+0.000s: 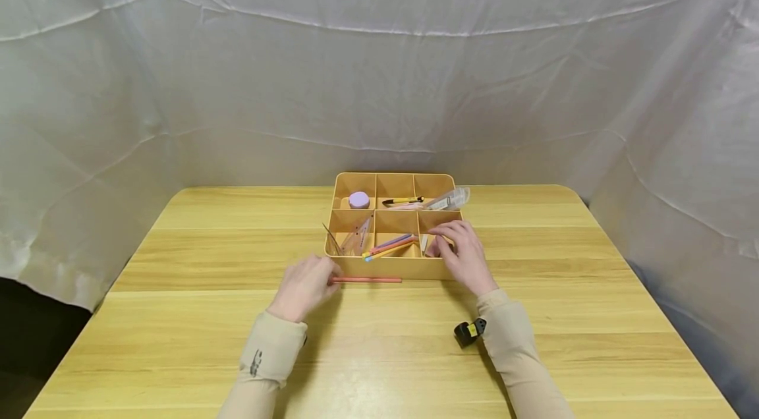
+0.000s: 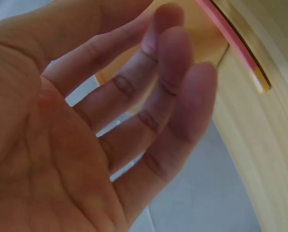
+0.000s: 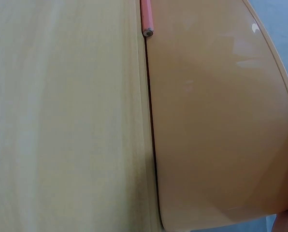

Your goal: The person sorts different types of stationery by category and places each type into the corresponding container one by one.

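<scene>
A red pencil (image 1: 367, 280) lies on the table along the front wall of a yellow-orange divided organizer box (image 1: 409, 268). My left hand (image 1: 305, 284) is at the pencil's left end. In the left wrist view its fingers are loosely bent with nothing in the palm, and the pencil (image 2: 233, 43) shows beyond the fingertips. My right hand (image 1: 465, 254) reaches into the front right compartment, its fingers beside a small pinkish item (image 1: 433, 248). Whether they pinch it is hidden. The right wrist view shows mostly the box's wall (image 3: 221, 121) and the pencil's end (image 3: 147, 21).
The front middle compartment holds several colored pencils (image 1: 388, 248); the front left one has clear set squares (image 1: 360, 236). Behind are a round lilac item (image 1: 358, 200), a yellow-and-black pen (image 1: 404, 199) and a clear packet (image 1: 449, 199) jutting past the right rim. A grey curtain (image 1: 379, 89) hangs behind.
</scene>
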Tool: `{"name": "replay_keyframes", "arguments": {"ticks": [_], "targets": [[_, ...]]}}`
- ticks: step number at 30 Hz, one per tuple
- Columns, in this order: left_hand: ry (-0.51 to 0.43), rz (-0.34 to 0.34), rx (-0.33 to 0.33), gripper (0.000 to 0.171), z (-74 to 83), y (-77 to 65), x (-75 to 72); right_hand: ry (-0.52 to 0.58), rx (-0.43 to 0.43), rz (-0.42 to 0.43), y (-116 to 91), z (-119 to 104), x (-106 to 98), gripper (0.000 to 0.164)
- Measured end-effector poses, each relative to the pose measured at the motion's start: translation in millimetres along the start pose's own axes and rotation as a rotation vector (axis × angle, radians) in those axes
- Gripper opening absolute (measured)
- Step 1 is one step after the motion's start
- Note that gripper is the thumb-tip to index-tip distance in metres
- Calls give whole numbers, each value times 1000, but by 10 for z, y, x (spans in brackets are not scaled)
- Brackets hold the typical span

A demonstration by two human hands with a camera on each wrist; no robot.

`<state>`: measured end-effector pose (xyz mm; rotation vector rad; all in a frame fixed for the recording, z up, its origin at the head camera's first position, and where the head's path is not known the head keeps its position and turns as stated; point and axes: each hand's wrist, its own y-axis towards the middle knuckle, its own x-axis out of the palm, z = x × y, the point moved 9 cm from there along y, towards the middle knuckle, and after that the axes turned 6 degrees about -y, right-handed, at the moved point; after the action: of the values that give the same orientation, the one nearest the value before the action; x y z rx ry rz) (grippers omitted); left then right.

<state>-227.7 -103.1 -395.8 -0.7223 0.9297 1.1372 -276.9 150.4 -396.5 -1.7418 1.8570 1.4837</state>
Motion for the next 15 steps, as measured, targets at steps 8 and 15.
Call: {"name": "replay_keyframes", "arguments": {"ticks": [8, 15], "targets": [[21, -29, -99, 23, -179, -4, 38, -3, -3, -2, -3, 7, 5, 17], [-15, 17, -136, 22, -302, 32, 28, -2, -8, 3, 0, 0, -2, 17]]}}
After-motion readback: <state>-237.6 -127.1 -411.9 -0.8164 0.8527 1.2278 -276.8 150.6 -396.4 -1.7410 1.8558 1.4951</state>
